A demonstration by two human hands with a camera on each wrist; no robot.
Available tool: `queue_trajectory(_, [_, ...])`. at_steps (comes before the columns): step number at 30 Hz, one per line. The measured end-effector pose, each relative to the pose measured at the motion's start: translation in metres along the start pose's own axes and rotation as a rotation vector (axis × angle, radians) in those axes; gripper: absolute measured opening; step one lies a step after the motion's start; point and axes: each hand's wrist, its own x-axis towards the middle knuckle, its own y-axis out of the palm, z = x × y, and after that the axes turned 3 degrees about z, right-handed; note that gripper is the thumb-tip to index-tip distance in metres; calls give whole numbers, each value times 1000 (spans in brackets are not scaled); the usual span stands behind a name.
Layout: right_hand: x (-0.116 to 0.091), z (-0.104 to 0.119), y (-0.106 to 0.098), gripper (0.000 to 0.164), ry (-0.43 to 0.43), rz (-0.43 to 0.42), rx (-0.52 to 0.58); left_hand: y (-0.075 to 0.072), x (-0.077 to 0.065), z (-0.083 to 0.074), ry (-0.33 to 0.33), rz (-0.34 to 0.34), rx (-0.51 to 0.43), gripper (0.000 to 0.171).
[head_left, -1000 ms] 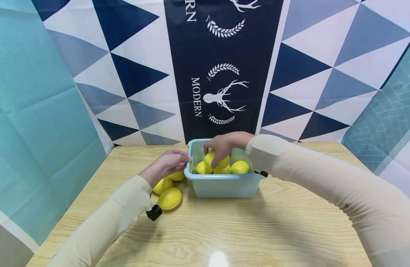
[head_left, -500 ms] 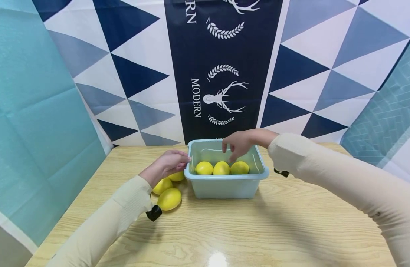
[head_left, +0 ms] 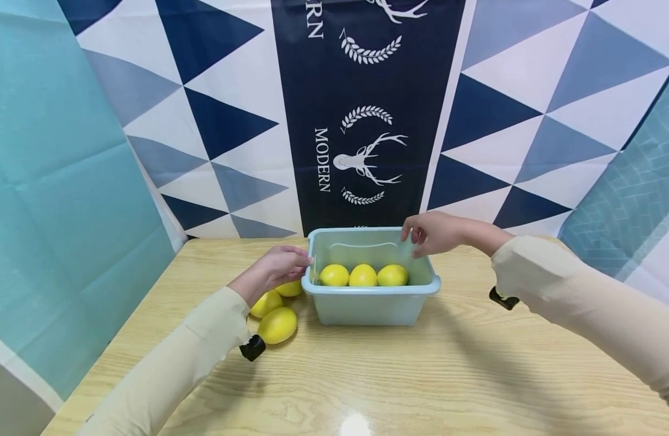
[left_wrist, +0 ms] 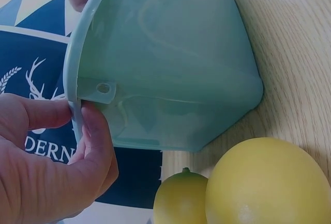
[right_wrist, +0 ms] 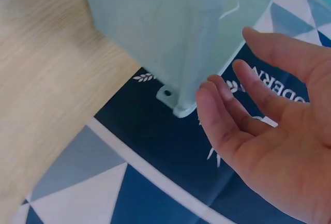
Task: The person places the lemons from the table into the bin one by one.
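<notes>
A light blue-green plastic bin (head_left: 367,307) stands on the table with three yellow lemons (head_left: 362,275) lined up inside. My left hand (head_left: 280,266) pinches its left rim; the left wrist view shows thumb and fingers on either side of the rim (left_wrist: 75,69), close to a small tab with a hole. Over the far right corner of the bin hovers my right hand (head_left: 438,233), its fingers loosely bent around nothing. In the right wrist view the fingertips of that hand (right_wrist: 279,125) are right by the bin's edge. Below my left hand, three more lemons (head_left: 277,326) lie beside the bin, partly covered by it.
The wooden table (head_left: 334,375) reaches back to a patterned cloth (head_left: 361,109) hanging right behind the bin. A teal cloth (head_left: 67,169) hangs on the left side, and another stands at the right. Black wrist devices (head_left: 252,348) sit under both sleeves.
My right hand let go of a lemon in the bin, then withdrew to the right toward the bin's far right corner. My left hand has stayed on the rim.
</notes>
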Motion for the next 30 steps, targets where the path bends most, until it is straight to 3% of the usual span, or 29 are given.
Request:
queue_trajectory(7, [-7,-18,8,30,42,-142,88,-2,3,-1,-8,2,-11,37])
queue_trajectory(14, [-11,-33,17,33,183,-205,222,-3,1,-1,6,24,24,39])
queue_trajectory(20, [-11,-41,21,45,302,-135,399,-10,1,2,61,67,125,46])
queue_trajectory(25, [-11,-41,23,47,317,-31,570,-18,-4,3,126,98,251,54])
queue_trajectory(30, [-11,-43,27,49,311,26,688,-27,-9,7,188,84,389,51])
